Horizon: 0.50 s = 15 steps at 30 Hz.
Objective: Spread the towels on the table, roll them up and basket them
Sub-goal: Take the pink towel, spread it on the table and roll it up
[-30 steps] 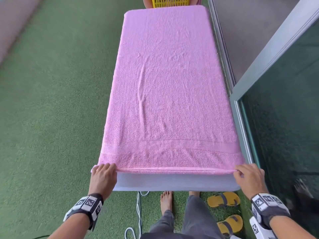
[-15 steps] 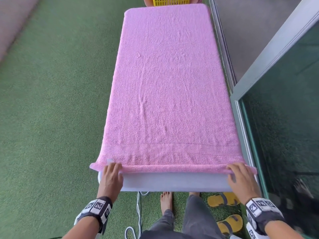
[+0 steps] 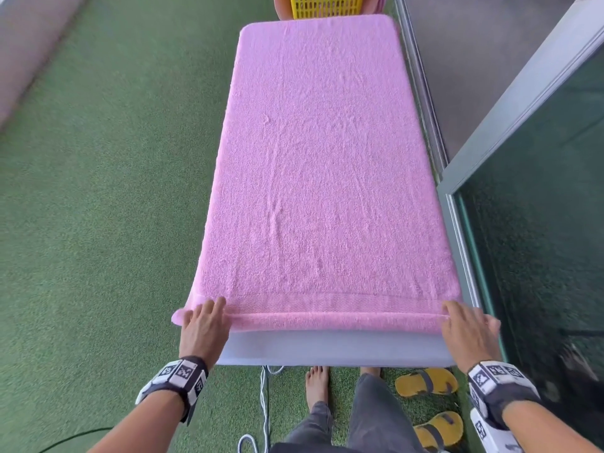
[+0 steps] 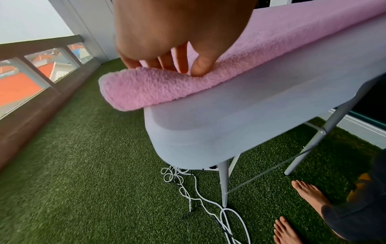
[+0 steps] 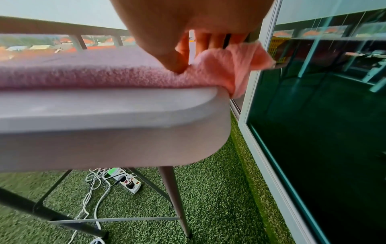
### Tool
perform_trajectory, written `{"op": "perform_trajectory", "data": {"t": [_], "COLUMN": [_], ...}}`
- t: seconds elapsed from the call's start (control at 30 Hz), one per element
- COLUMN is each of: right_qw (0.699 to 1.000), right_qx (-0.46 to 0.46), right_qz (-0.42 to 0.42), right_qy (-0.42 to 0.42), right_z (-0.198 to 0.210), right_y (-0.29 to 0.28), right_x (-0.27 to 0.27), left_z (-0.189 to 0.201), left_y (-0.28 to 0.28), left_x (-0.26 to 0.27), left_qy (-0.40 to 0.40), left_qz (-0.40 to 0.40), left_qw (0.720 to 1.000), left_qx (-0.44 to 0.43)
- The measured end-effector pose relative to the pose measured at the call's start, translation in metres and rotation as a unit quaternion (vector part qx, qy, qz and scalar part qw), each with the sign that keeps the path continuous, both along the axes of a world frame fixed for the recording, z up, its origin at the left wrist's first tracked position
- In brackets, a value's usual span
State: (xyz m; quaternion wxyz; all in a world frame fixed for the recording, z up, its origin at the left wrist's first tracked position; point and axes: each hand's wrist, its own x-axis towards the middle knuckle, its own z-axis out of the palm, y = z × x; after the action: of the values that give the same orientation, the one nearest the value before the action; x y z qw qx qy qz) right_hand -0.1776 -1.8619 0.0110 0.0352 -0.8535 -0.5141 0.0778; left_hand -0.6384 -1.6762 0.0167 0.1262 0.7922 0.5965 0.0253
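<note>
A pink towel (image 3: 320, 174) lies spread flat over the long white table (image 3: 327, 349). Its near edge is turned over into a thin roll across the table's width. My left hand (image 3: 209, 310) holds the roll's left end, which sticks out past the table corner. In the left wrist view the thumb and fingers (image 4: 200, 66) pinch the pink towel (image 4: 146, 89). My right hand (image 3: 457, 313) holds the right end, and in the right wrist view it bunches the towel's corner (image 5: 240, 66) between thumb and fingers. A yellow basket (image 3: 323, 6) stands beyond the table's far end.
Green artificial turf surrounds the table. A glass sliding door (image 3: 539, 223) and its metal track run close along the right side. Yellow sandals (image 3: 425, 382) and my bare feet are below the near edge. White cables (image 4: 188, 189) and a power strip (image 5: 129, 183) lie under the table.
Both hands have turned the towel's near edge over and pushed it forward into a thin roll. A wider strip of bare table now shows in front of it.
</note>
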Motion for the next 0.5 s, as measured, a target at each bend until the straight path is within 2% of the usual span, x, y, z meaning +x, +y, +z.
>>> {"op": "perform_trajectory", "data": {"t": [0.07,0.13,0.2,0.27,0.37,0.5], "right_qw": [0.999,0.998,0.994,0.994,0.995,0.993], "right_qx": [0.021,0.036,0.015,-0.004,0.032,0.062], "right_qz": [-0.028,-0.012,0.035,0.065,0.038,0.011], "right_qy": [-0.015,0.047,0.101,0.092,0.088,0.098], "right_z": [-0.001,-0.001,-0.008,-0.017,-0.022,-0.018], "right_y": [0.002,0.004,0.000,-0.006,-0.005,0.002], "right_x": [-0.004,-0.013,-0.020,-0.021,-0.017,-0.012], "left_z": [0.001,-0.001,-0.006,-0.012,-0.016,-0.011], "left_y": [0.000,-0.007,-0.016,-0.022,-0.018,-0.004], "left_x": [0.003,0.006,0.005,0.002,0.000,-0.007], "left_qy": [-0.005,-0.051,-0.081,-0.094,-0.112,-0.085], "left_qz": [0.015,-0.006,-0.041,-0.064,-0.048,-0.051], "left_qw": [1.000,0.998,0.996,0.992,0.990,0.995], "left_qx": [0.026,0.030,0.025,0.045,0.066,0.016]}}
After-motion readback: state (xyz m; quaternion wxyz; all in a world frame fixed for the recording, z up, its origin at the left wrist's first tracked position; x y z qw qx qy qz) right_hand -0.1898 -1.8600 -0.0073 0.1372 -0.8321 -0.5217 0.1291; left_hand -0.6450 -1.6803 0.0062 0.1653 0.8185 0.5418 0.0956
